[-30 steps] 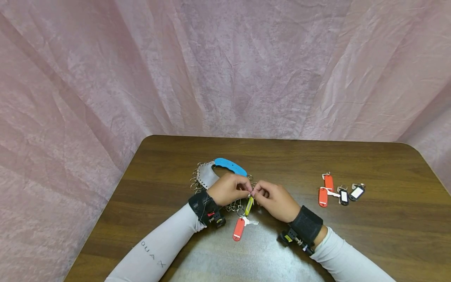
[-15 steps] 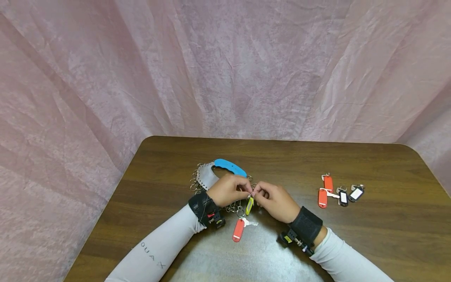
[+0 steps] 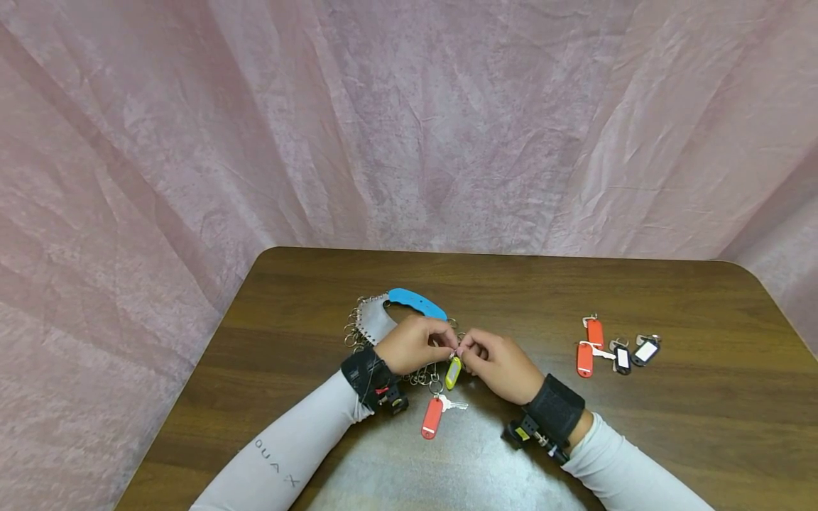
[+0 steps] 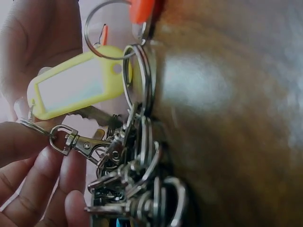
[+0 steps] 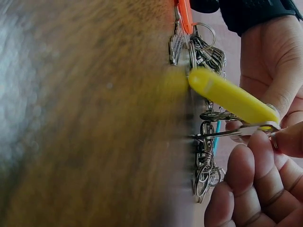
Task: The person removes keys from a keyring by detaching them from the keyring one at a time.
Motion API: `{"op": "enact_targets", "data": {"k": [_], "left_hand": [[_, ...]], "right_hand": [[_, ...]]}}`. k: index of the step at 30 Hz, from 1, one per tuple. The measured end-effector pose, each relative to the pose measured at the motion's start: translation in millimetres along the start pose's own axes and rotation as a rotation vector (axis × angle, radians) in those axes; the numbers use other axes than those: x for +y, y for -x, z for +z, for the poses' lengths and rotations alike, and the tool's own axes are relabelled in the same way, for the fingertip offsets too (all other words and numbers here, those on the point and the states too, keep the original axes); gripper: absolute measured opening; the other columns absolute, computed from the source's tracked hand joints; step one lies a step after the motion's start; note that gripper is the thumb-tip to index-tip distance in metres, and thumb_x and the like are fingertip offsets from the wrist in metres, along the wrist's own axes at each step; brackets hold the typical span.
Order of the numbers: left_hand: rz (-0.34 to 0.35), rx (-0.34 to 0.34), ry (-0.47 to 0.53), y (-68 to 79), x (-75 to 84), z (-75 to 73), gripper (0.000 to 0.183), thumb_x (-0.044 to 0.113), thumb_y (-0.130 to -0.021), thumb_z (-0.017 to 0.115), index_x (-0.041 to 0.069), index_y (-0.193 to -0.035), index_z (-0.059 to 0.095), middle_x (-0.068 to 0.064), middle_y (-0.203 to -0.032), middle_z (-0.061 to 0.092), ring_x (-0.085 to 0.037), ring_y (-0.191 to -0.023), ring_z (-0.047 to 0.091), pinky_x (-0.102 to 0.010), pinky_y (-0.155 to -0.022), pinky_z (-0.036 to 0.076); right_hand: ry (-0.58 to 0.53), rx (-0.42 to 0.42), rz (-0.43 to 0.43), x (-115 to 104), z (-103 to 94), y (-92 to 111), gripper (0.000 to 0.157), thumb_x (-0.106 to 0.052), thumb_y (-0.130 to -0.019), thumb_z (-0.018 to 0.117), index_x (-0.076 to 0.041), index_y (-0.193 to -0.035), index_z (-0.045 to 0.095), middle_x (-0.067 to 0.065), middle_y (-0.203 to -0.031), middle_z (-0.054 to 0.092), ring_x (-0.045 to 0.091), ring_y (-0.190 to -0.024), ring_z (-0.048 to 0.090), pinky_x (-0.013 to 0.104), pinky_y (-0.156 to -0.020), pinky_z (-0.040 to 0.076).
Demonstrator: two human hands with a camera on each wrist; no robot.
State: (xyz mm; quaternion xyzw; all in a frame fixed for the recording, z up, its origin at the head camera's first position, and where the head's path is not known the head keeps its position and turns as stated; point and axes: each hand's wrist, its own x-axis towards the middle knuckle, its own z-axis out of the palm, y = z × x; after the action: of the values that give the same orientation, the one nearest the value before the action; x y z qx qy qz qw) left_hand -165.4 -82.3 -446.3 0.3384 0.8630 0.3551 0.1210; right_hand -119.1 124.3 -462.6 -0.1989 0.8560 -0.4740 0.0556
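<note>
In the head view my left hand and right hand meet fingertip to fingertip at a small metal key ring. The left thumb and finger pinch this ring, which is linked to a swivel clasp. My right thumb and fingers pinch at the same ring, beside a key. From there hangs a yellow key tag with a white label. The clasp belongs to a grey key holder with a blue handle and several metal clasps and rings, partly behind the left hand.
A red key tag with a silver key hangs from a holder ring, nearer the body. To the right lie two red tags and two black tags with keys on the wooden table.
The yellow key tag has turned so that its labelled face shows more. Both hands stay almost still, fingertips together.
</note>
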Motion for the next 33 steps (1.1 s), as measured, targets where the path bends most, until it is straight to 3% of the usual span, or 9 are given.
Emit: {"op": "enact_targets", "data": {"k": [14, 21, 33], "left_hand": [[-0.034, 0.023, 0.023, -1.1, -2.6, 0.0, 0.007, 0.009, -0.091, 0.072, 0.014, -0.095, 0.073, -0.001, -0.090, 0.074, -0.005, -0.083, 0.065, -0.019, -0.074, 0.052], [-0.036, 0.030, 0.032, 0.0, -1.9, -0.7, 0.006, 0.008, -0.090, 0.072, 0.014, -0.093, 0.073, 0.000, -0.087, 0.074, -0.003, -0.080, 0.063, -0.018, -0.073, 0.051], [-0.028, 0.026, 0.039, -0.3, -1.4, 0.4, 0.004, 0.010, -0.091, 0.072, 0.013, -0.093, 0.074, -0.001, -0.088, 0.075, -0.001, -0.081, 0.062, -0.018, -0.072, 0.051]], "right_hand": [[-0.006, 0.011, -0.060, -0.6, 0.9, 1.5, 0.009, -0.013, -0.097, 0.064, -0.018, -0.091, 0.067, -0.007, -0.074, 0.065, 0.002, -0.063, 0.058, 0.022, -0.061, 0.050], [-0.033, -0.013, -0.058, -1.3, 1.3, 1.3, 0.007, -0.013, -0.098, 0.064, -0.015, -0.092, 0.068, 0.003, -0.076, 0.070, 0.011, -0.061, 0.064, 0.024, -0.059, 0.051], [-0.008, 0.025, -0.067, -1.3, 1.3, 0.8, 0.009, -0.014, -0.097, 0.065, -0.018, -0.089, 0.066, -0.008, -0.073, 0.065, 0.001, -0.061, 0.057, 0.022, -0.058, 0.049]]}}
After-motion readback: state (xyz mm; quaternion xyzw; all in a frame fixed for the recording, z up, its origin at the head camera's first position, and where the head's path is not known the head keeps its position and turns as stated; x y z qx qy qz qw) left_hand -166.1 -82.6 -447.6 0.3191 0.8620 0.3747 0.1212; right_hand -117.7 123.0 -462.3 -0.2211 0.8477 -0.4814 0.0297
